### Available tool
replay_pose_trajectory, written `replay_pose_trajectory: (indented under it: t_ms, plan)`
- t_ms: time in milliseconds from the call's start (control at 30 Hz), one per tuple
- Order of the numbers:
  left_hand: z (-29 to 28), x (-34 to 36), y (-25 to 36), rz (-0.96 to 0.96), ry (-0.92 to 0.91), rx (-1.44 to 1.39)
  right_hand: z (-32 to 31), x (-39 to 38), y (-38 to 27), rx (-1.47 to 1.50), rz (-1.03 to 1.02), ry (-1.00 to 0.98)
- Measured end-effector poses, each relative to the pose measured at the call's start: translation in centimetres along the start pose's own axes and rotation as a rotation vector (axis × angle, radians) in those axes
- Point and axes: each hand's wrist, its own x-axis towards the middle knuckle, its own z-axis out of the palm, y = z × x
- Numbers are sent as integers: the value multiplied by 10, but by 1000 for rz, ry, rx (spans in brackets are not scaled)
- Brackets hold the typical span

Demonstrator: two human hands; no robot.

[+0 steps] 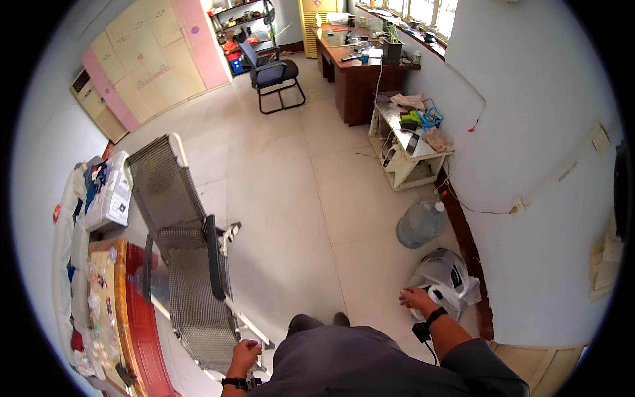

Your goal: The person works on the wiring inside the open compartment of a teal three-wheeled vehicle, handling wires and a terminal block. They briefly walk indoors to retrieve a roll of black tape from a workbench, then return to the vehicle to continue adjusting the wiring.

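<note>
My left hand point(245, 355) is at the lower middle, beside the reclining mesh chair point(198, 311) with white tubular legs. Its fingers are curled in, and nothing shows in them. My right hand point(419, 301) reaches forward at the lower right, its fingers loosely bent and a little apart, with no held thing visible. Behind it in view lies a clear plastic bag point(463, 284) with dark and white things inside; whether hand and bag touch, I cannot tell. Both wrists wear dark bands, and a cable hangs from a small black device point(421, 331) near the right wrist.
A large water jug point(421, 223) lies along the right wall, near a low white table point(423, 149) with cluttered tools. Farther back are a wooden desk point(354, 89) and a dark chair point(274, 74). A red-sided wooden table point(140, 317) stands left of the recliner; tiled floor point(284, 198) runs between.
</note>
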Motion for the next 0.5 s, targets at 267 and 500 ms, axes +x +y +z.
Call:
replay_pose_trajectory:
  t_ms: [267,500]
  plan:
    - [-24,215,189,20,-57,4,7,151,-204,23,12,56]
    - [-58,416,432,334,-132,241,-18,222,-310,245,104,192]
